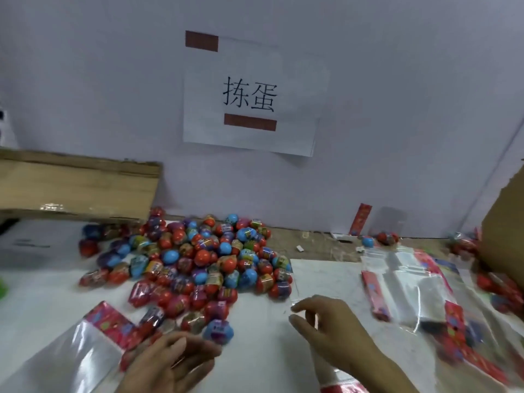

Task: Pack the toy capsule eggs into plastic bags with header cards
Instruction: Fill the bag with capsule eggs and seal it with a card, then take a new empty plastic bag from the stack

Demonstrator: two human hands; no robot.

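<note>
Capsule eggs (195, 259) heaped mid-table, far side. My right hand (331, 333) pinches a clear bag (303, 282) edge; left hand (170, 361) relaxed, spread near a blue egg (218, 329). I judge: open mouth fully first, then feed eggs.

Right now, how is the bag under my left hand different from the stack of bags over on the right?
The bag by the left hand is a single one lying apart at the near left; the stack of bags is several overlapping at the right. The single bag's red header card points toward the egg pile; the stack's cards lie at mixed ends. Both are clear plastic with red header cards and look unfilled.
</note>
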